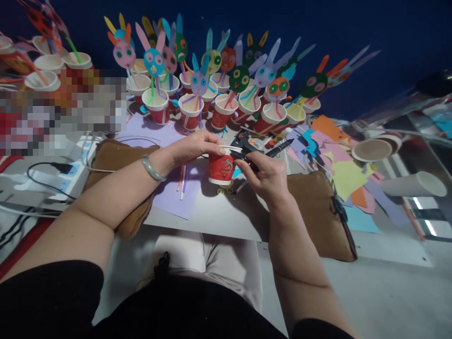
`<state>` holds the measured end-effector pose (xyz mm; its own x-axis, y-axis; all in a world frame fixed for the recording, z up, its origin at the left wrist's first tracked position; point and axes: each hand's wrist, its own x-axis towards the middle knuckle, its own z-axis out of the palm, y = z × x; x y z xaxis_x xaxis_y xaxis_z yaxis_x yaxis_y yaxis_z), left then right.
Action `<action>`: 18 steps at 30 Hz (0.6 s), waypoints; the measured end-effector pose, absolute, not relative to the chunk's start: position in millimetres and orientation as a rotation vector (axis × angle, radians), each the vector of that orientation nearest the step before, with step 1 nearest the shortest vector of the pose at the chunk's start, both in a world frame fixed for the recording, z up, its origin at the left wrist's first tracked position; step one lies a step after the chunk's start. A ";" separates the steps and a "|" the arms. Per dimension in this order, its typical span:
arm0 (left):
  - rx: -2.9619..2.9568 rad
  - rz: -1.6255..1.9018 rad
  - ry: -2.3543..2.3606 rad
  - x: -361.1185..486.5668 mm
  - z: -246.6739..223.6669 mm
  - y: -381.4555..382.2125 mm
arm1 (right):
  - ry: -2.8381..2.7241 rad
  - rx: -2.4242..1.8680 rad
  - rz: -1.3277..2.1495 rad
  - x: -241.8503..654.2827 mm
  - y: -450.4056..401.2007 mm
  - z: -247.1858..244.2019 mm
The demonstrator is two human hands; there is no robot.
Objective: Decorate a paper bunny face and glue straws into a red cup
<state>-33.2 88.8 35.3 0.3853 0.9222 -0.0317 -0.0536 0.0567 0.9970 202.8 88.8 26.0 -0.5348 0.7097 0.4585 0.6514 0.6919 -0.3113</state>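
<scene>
My left hand (197,145), with a jade-coloured bangle at the wrist, is closed in a pinch on a thin white stick (231,148) just above a red paper cup (221,169). The cup stands upright on the table and has a printed figure on its side. To its right, my right hand (266,173) is closed, thumb and fingers bent around a black tool (247,145) whose exact kind I cannot make out. The stick's far end reaches toward this tool. A black pointed piece (280,148) sticks out beyond my right fingers.
Several red cups (190,115) with paper rabbit heads (199,84) on straws line the back. Purple paper (176,202) and loose straws (184,183) lie left; coloured scraps (348,172) lie right. Brown pads (318,214) flank the work area. A power strip (68,174) with cables is at left.
</scene>
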 end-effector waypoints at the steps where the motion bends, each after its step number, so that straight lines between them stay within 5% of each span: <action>1: 1.293 0.907 0.884 -33.3 35.4 88.8 | -2.341 -1.037 0.152 203.0 88.9 26.3; 18: 1.311 0.826 0.826 -36.4 34.5 90.1 | -2.383 -0.912 0.275 206.6 89.5 30.4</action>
<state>-36.4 90.1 34.5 0.4757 0.8784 -0.0463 -0.0462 0.0775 0.9959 206.6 89.5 30.4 -0.6067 0.6652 0.4353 0.5486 0.7466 -0.3764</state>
